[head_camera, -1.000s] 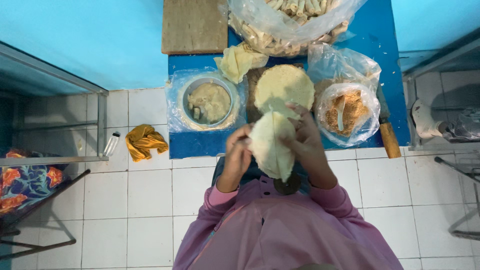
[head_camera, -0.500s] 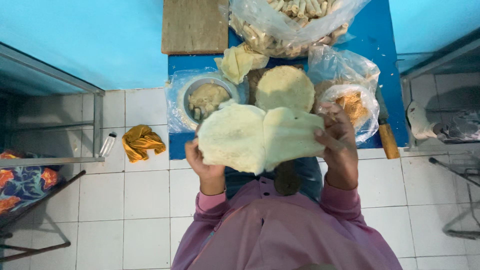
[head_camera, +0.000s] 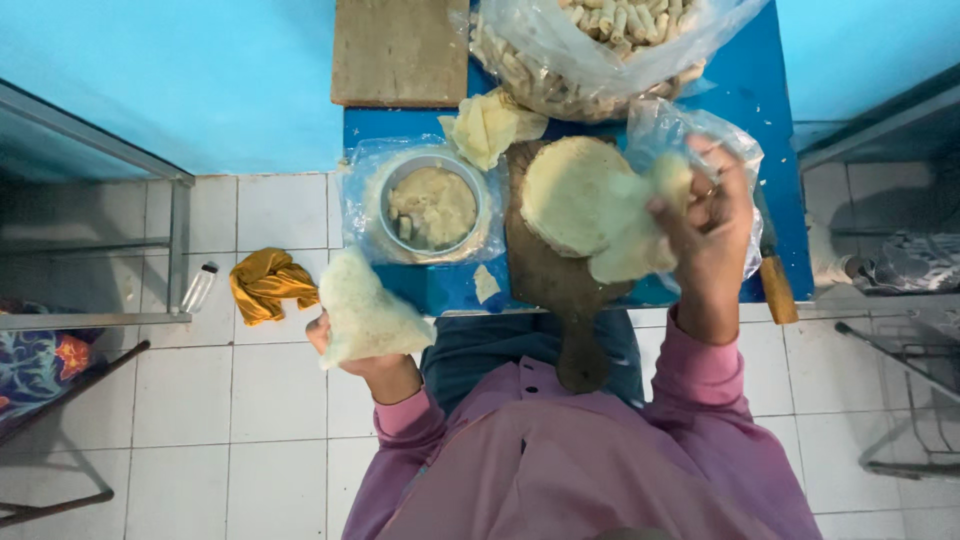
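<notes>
My left hand (head_camera: 362, 358) holds a thin pale wrapper sheet (head_camera: 365, 312) out over the tiled floor, left of the blue table (head_camera: 740, 100). My right hand (head_camera: 708, 222) grips a second pale wrapper sheet (head_camera: 630, 235) above the right part of the table, its edge drooping onto the round stack of wrappers (head_camera: 575, 195). That stack lies on a dark wooden paddle board (head_camera: 560, 290), whose handle points toward me. A metal bowl of beige filling (head_camera: 433, 205) sits in clear plastic to the left of the board.
A big clear bag of rolled pastries (head_camera: 610, 40) and a wooden board (head_camera: 398, 50) lie at the table's far side. Crumpled pale sheets (head_camera: 490, 125) sit behind the bowl. A wooden-handled knife (head_camera: 775, 285) is at the right edge. A yellow cloth (head_camera: 265, 283) and small bottle (head_camera: 198, 287) are on the floor.
The two joined sheets were pulled apart. My left hand swung its sheet down and left off the table; my right hand carried the other sheet right, over the stack.
</notes>
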